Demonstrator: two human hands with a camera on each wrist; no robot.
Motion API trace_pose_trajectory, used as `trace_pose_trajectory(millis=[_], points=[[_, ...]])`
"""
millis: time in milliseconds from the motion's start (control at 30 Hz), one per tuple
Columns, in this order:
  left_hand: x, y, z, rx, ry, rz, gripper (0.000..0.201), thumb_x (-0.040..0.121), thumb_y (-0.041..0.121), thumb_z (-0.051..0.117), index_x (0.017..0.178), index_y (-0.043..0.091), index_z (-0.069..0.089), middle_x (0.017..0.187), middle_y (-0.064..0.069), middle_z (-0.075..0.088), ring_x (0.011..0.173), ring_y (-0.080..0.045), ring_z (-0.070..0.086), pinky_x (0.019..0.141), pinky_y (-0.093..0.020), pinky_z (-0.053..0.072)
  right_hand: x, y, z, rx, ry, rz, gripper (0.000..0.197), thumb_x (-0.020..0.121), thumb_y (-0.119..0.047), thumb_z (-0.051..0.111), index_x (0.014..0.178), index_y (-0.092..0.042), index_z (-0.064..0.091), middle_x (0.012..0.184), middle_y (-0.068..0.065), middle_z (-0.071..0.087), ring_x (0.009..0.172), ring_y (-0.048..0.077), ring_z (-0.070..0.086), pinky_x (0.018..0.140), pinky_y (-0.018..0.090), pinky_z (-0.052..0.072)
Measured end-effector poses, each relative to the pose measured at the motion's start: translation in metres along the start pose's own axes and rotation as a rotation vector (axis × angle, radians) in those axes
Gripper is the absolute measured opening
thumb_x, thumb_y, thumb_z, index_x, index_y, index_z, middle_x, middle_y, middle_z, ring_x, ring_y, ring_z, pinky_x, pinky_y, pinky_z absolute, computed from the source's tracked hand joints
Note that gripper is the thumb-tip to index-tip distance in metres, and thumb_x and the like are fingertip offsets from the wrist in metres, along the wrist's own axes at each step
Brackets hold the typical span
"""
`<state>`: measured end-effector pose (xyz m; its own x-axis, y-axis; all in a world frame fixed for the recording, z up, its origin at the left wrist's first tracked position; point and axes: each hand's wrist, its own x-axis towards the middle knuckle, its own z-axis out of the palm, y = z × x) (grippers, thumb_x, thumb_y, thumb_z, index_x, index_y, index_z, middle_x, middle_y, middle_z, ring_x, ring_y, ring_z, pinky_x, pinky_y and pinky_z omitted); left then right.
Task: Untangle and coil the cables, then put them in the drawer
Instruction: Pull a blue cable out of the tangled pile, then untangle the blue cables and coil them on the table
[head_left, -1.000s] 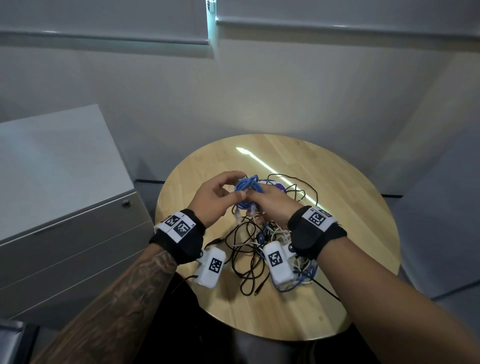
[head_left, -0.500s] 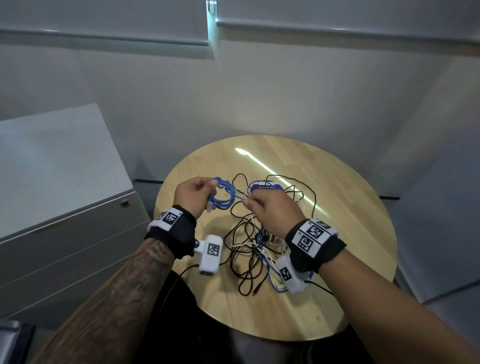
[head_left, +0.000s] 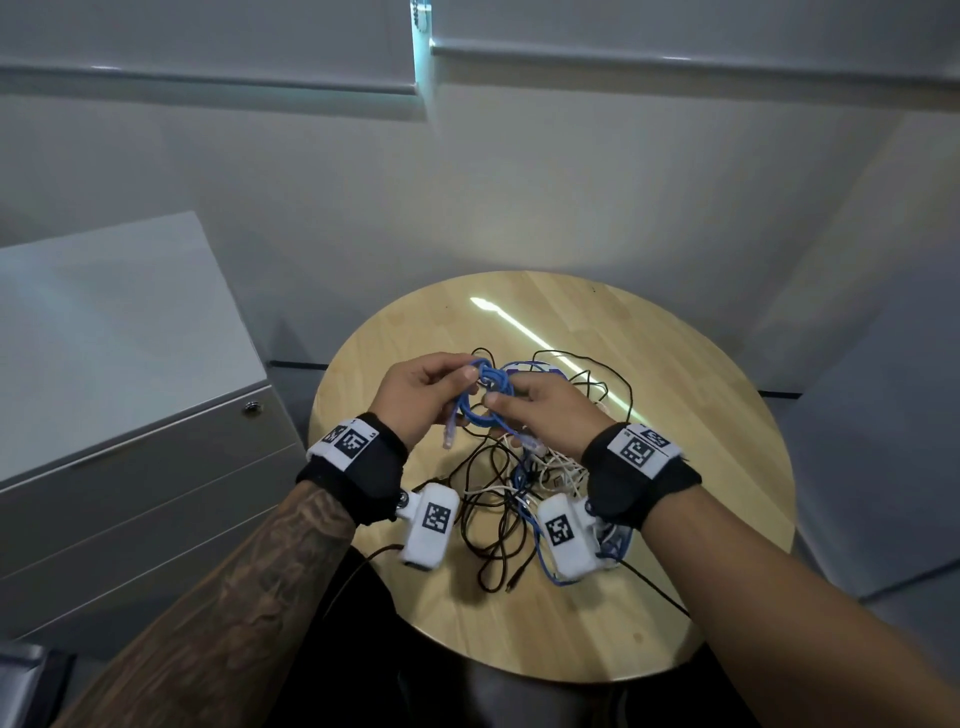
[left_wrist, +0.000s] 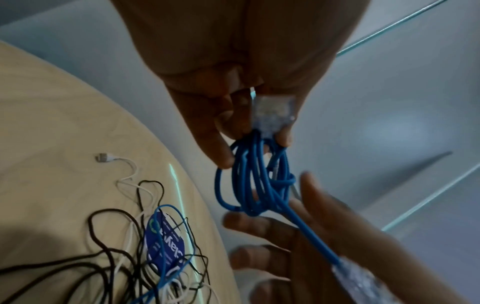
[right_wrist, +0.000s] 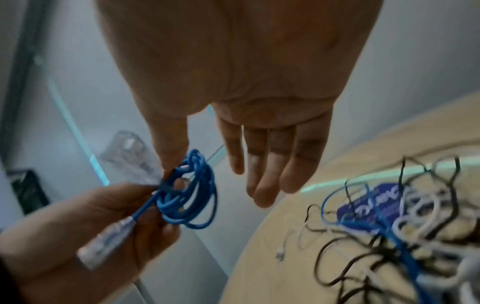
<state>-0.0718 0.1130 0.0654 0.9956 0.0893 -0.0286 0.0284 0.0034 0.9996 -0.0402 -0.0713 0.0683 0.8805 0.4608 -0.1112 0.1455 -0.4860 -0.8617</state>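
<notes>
Fingers of left hand grip the coiled blue cable; right hand, fingers straight, touches it.

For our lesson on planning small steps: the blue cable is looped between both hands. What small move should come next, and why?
Probably tuck the loose plug end round the blue coil. The left hand grips the loops, the right hand touches them, and that end sticks out unsecured.

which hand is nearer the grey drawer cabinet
Left. The left hand holds the blue cable coil over the table's cabinet-side half, closer to the grey drawer cabinet. The right hand is just past the coil, farther away.
</notes>
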Motion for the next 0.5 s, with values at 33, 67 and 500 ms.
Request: trace_pose_trajectory(millis=[33,67,500], points=[[-0.001,0.001,0.000,-0.051,-0.002,-0.027,0.022,0.092,0.012,0.063,0.113,0.007,0.069,0.083,-0.007,0.070,0.068,-0.014,0.063,0.070,-0.036,0.060,0.001,0.001,0.001,0.024,0.012,-0.014,0.041,0.089,-0.049,0.063,0.105,-0.012,0.069,0.098,0.011,0.075,0.091,0.026,0.073,0.092,0.052,0.055],[-0.001,0.001,-0.002,-0.098,-0.006,-0.058,0.022,0.092,0.013,0.063,0.113,0.006,0.068,0.084,-0.007,0.069,0.066,-0.014,0.062,0.072,-0.037,0.060,0.002,0.003,0.001,0.048,0.027,-0.026,0.037,0.092,-0.044,0.063,0.105,-0.011,0.069,0.097,0.013,0.075,0.090,0.028,0.073,0.091,0.053,0.055],[-0.011,-0.022,-0.009,-0.199,-0.095,-0.157,0.025,0.098,0.014,0.054,0.118,0.003,0.064,0.106,-0.021,0.071,0.096,-0.034,0.070,0.075,-0.039,0.057,0.003,0.003,0.016,0.459,0.089,0.011,0.023,0.098,-0.011,0.061,0.117,0.001,0.068,0.102,0.019,0.075,0.086,0.026,0.076,0.066,0.023,0.058]])
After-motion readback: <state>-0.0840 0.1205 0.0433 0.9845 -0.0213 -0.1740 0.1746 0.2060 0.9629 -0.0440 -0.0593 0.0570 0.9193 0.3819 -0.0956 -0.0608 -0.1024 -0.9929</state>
